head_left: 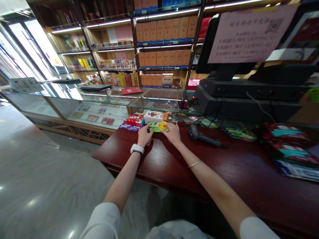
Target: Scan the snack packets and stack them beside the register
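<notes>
Both my hands rest on a dark red wooden counter (174, 166) and grip a small green and yellow packet (158, 126) between them. My left hand (145, 135), with a white watch on the wrist, closes its fingers on the packet's left end. My right hand (172, 132), with a thin bracelet, holds the right end. Just behind the packet lie a white and orange box (156, 116) and a stack of red and purple packets (133, 120).
A black handheld barcode scanner (202, 136) lies to the right of my hands. A black till with a monitor (239, 89) and a paper notice (249, 33) stands behind it. Colourful packets (286, 146) lie far right. Glass display cases (94, 109) and stocked shelves (164, 49) stand behind.
</notes>
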A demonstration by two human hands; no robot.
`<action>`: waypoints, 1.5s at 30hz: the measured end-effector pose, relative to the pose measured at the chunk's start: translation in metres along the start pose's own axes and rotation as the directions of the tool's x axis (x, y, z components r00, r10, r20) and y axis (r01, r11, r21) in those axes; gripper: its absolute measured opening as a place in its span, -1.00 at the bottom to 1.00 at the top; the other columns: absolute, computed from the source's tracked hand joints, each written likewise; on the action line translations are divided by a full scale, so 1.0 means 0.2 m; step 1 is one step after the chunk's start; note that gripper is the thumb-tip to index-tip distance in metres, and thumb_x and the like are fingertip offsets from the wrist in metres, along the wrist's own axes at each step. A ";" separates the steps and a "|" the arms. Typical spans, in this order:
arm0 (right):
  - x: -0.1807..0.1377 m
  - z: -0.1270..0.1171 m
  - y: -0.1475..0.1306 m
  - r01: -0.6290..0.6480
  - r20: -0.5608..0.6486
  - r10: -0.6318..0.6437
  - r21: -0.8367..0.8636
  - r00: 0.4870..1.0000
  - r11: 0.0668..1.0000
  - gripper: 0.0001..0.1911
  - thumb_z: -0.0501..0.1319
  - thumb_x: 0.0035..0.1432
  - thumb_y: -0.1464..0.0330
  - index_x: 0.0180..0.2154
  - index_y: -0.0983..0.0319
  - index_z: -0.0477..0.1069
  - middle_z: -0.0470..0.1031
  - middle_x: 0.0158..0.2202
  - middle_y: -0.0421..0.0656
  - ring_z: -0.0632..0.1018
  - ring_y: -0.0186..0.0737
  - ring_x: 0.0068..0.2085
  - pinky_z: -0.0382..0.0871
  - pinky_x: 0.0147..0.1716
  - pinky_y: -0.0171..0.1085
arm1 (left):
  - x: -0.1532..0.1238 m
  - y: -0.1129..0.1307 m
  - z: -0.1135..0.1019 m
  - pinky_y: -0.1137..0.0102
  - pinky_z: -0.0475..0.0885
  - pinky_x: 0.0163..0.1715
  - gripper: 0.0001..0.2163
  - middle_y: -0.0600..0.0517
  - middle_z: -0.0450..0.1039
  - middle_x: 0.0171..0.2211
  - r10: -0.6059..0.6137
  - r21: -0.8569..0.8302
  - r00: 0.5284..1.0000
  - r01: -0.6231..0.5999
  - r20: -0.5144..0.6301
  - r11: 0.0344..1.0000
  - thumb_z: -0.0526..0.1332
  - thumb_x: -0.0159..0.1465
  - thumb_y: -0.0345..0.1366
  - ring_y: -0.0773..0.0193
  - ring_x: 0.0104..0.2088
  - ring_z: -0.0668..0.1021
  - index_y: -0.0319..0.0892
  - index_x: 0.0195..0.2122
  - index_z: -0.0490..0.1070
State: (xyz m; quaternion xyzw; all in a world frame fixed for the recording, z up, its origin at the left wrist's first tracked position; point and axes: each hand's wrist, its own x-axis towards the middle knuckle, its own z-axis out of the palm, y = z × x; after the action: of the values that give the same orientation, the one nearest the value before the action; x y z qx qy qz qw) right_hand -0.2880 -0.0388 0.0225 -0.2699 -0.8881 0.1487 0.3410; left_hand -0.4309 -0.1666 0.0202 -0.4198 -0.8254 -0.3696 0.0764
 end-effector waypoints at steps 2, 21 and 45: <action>0.00 -0.06 0.03 0.011 -0.020 -0.011 -0.009 1.000 1.000 -0.70 0.23 0.19 0.18 -0.08 0.15 0.49 0.50 0.10 -0.06 0.41 -0.01 0.17 -0.05 0.29 0.09 | 0.00 0.05 0.00 0.24 0.39 0.11 -0.58 -0.04 0.56 0.01 0.039 -0.042 0.999 -0.040 -0.019 0.998 0.20 0.21 -0.31 0.15 0.01 0.56 -0.12 0.13 0.43; -0.17 -0.65 0.51 -0.025 -0.314 -0.010 -0.107 0.949 0.994 -0.65 0.19 0.20 0.18 -0.03 0.17 0.48 0.43 0.18 -0.01 0.41 0.03 0.19 -0.04 0.29 0.17 | 0.00 0.72 0.28 0.15 0.24 0.23 -0.75 -0.02 0.50 0.09 0.329 -0.208 0.938 -0.345 -0.110 0.915 0.26 0.25 -0.31 0.15 0.09 0.49 -0.09 -0.04 0.46; -0.32 -0.73 0.73 -0.070 -0.403 -0.060 -0.301 0.913 0.951 -0.29 0.19 0.13 0.31 0.30 0.25 0.12 0.30 0.17 0.06 0.26 0.06 0.26 -0.02 0.32 0.15 | -0.10 0.84 0.51 -0.07 -0.01 0.34 -0.91 -0.01 0.50 0.10 0.558 -0.146 0.798 -0.594 -0.226 0.791 0.19 0.33 -0.28 0.11 0.08 0.51 -0.05 -0.19 0.48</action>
State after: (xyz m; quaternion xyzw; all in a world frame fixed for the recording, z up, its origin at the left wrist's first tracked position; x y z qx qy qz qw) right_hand -0.0929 0.0547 0.0293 -0.3473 -0.8091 -0.0504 0.4714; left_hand -0.2741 -0.0475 0.0305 -0.6244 -0.6041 -0.4479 0.2113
